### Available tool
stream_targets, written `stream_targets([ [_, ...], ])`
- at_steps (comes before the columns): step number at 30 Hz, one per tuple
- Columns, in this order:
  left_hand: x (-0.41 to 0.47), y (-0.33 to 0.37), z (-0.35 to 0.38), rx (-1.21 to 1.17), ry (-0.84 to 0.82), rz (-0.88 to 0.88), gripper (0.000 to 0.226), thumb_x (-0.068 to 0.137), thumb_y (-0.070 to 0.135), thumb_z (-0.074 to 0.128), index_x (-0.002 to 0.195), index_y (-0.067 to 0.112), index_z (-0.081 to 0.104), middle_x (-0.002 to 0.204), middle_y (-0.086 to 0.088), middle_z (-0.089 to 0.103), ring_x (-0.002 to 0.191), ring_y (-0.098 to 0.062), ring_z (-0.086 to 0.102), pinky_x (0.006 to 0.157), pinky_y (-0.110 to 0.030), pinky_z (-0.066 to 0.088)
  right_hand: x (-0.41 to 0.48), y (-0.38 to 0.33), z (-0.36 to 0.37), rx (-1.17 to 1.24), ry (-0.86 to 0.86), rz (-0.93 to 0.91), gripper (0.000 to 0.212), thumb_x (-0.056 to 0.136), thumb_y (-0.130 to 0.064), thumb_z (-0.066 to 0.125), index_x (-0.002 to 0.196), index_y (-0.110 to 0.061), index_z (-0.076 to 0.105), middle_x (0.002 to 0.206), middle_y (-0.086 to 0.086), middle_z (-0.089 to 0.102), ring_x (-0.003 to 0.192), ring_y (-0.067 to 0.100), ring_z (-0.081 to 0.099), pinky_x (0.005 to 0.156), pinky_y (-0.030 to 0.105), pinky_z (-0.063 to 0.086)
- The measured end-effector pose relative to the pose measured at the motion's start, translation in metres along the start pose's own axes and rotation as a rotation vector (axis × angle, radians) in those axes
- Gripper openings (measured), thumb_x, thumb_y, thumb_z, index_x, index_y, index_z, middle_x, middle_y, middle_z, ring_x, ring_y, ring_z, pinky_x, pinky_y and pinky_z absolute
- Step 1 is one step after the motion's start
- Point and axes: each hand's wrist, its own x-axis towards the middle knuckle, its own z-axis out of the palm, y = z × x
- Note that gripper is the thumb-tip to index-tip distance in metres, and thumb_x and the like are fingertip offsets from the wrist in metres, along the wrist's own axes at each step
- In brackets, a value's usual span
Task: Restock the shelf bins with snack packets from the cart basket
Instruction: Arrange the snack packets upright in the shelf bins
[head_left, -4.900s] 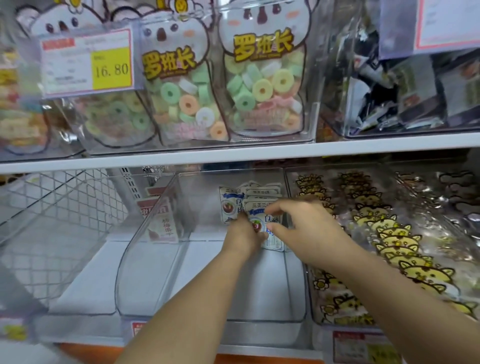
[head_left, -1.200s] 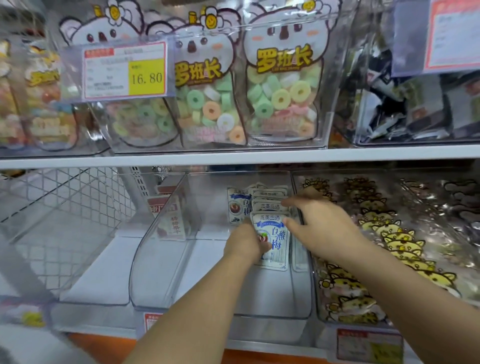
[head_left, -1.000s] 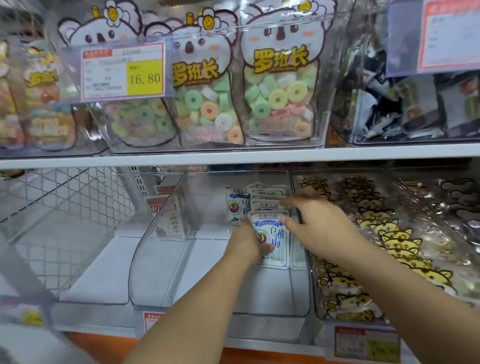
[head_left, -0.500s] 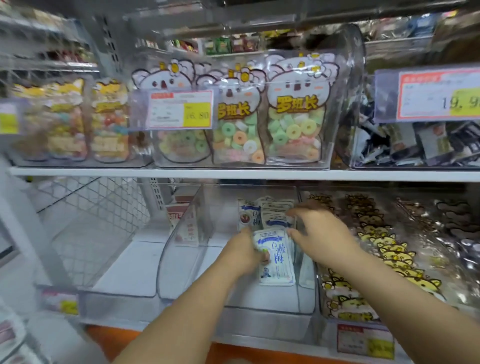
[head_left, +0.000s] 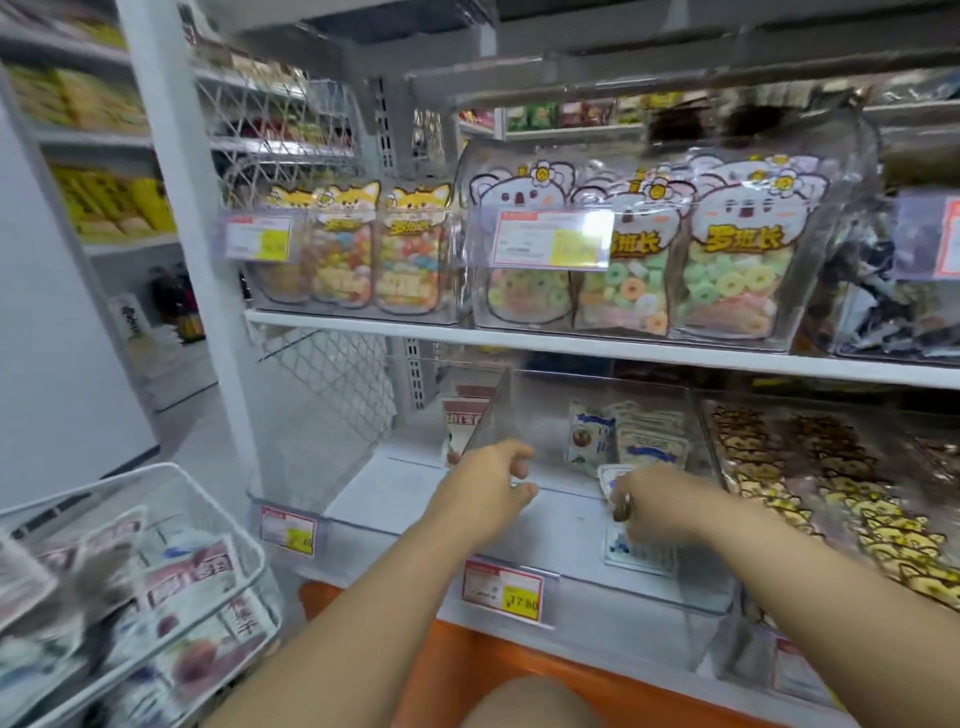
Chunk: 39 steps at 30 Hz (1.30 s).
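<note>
Shelving in white tiers, laid out to keep each sort of snack apart and face-out. Down at the left, within easy reach, cart basket of white wire, holding more snack packets in a loose heap, too blurred to read. On the lower tier, straight ahead, shelf bin of clear plastic, mostly bare across its floor, so likely early in the filling. At the back right corner of it, standing packets in a leaning row, propped toward the rear wall to show their faces. In front of that row, flat packet lying face up on the bin floor, probably waiting to be tipped upright against the others. Over it, right hand, fingers bent down across the upper half; blurred, so cannot tell whether pinching the packet or only pressing on it. To the left, apart from every packet, left hand, fingers loosely curled and released, grasping nothing, seemingly free to go to the basket for the next handful. Below, on the bin front, price tag in white and yellow.
</note>
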Motion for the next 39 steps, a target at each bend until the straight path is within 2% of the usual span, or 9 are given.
stream_targets([
  [3, 0.003, 0.002, 0.012, -0.008, -0.051, -0.002, 0.042, 0.095, 0.031, 0.063, 0.135, 0.028, 0.053, 0.118, 0.01, 0.061, 0.105, -0.016, 0.061, 0.095, -0.038, 0.051, 0.014, 0.004, 0.018, -0.139, -0.064, -0.058, 0.028, 0.082, -0.007, 0.055, 0.101, -0.028, 0.055, 0.118, 0.001, 0.048, 0.098, 0.025, 0.055, 0.078, 0.034, 0.047],
  [7, 0.009, 0.002, 0.022, 0.022, -0.079, 0.0, 0.042, 0.097, 0.03, 0.061, 0.137, 0.029, 0.051, 0.123, 0.009, 0.061, 0.108, -0.017, 0.061, 0.095, -0.038, 0.051, 0.036, -0.003, 0.036, -0.369, -0.146, -0.189, 0.048, 0.095, -0.008, 0.047, 0.142, -0.021, 0.046, 0.153, 0.005, 0.028, 0.132, 0.035, 0.046, 0.097, 0.046, 0.048],
  [10, 0.013, 0.001, 0.027, 0.029, -0.091, -0.007, 0.042, 0.097, 0.031, 0.061, 0.137, 0.03, 0.051, 0.124, 0.008, 0.061, 0.108, -0.016, 0.061, 0.095, -0.039, 0.051, 0.045, -0.007, 0.041, -0.469, -0.183, -0.17, 0.043, 0.1, -0.009, 0.045, 0.143, -0.016, 0.047, 0.146, 0.009, 0.04, 0.13, 0.034, 0.048, 0.097, 0.048, 0.049],
  [14, 0.015, -0.002, 0.034, 0.026, -0.1, -0.015, 0.041, 0.096, 0.032, 0.061, 0.135, 0.031, 0.052, 0.122, 0.009, 0.061, 0.107, -0.016, 0.061, 0.093, -0.037, 0.052, 0.053, -0.008, 0.046, -0.508, -0.091, -0.014, 0.045, 0.099, 0.001, 0.043, 0.142, -0.007, 0.047, 0.148, 0.015, 0.036, 0.122, 0.036, 0.055, 0.084, 0.043, 0.049],
  [17, 0.015, -0.004, 0.039, 0.033, -0.105, -0.019, 0.04, 0.095, 0.033, 0.06, 0.135, 0.032, 0.053, 0.121, 0.01, 0.061, 0.107, -0.015, 0.061, 0.093, -0.035, 0.051, 0.059, -0.012, 0.047, -0.517, 0.036, 0.075, 0.048, 0.096, 0.006, 0.039, 0.144, -0.001, 0.044, 0.157, 0.018, 0.024, 0.111, 0.033, 0.062, 0.068, 0.034, 0.045],
  [21, 0.014, -0.009, 0.043, 0.044, -0.114, -0.026, 0.039, 0.096, 0.032, 0.06, 0.134, 0.031, 0.053, 0.12, 0.01, 0.062, 0.106, -0.015, 0.061, 0.094, -0.034, 0.051, 0.062, -0.012, 0.056, -0.5, 0.005, 0.111, 0.051, 0.097, -0.001, 0.04, 0.148, -0.006, 0.04, 0.163, 0.012, 0.005, 0.107, 0.031, 0.064, 0.069, 0.033, 0.043],
  [26, 0.019, -0.015, 0.047, 0.05, -0.14, -0.06, 0.039, 0.095, 0.032, 0.06, 0.134, 0.032, 0.053, 0.12, 0.009, 0.062, 0.106, -0.015, 0.062, 0.095, -0.036, 0.051, 0.056, -0.007, 0.061, -0.485, -0.112, 0.101, 0.069, 0.1, -0.013, 0.039, 0.158, -0.027, 0.004, 0.16, 0.001, -0.031, 0.119, 0.04, 0.056, 0.075, 0.043, 0.044],
  [32, 0.019, -0.018, 0.05, 0.048, -0.143, -0.081, 0.039, 0.095, 0.031, 0.06, 0.133, 0.032, 0.053, 0.118, 0.01, 0.061, 0.104, -0.014, 0.062, 0.095, -0.035, 0.051, 0.045, -0.014, 0.051, -0.489, -0.128, 0.04, 0.078, 0.1, -0.007, 0.038, 0.157, -0.032, -0.009, 0.159, 0.001, -0.034, 0.119, 0.037, 0.057, 0.082, 0.042, 0.049],
  [39, 0.0, -0.009, 0.024, -0.005, -0.07, -0.034, 0.038, 0.096, 0.032, 0.06, 0.133, 0.032, 0.054, 0.116, 0.014, 0.06, 0.099, -0.012, 0.061, 0.092, -0.034, 0.051, 0.017, -0.022, 0.02, -0.483, -0.054, -0.016, 0.068, 0.097, 0.004, 0.038, 0.157, -0.019, 0.016, 0.165, 0.005, -0.016, 0.114, 0.033, 0.062, 0.068, 0.035, 0.038],
])
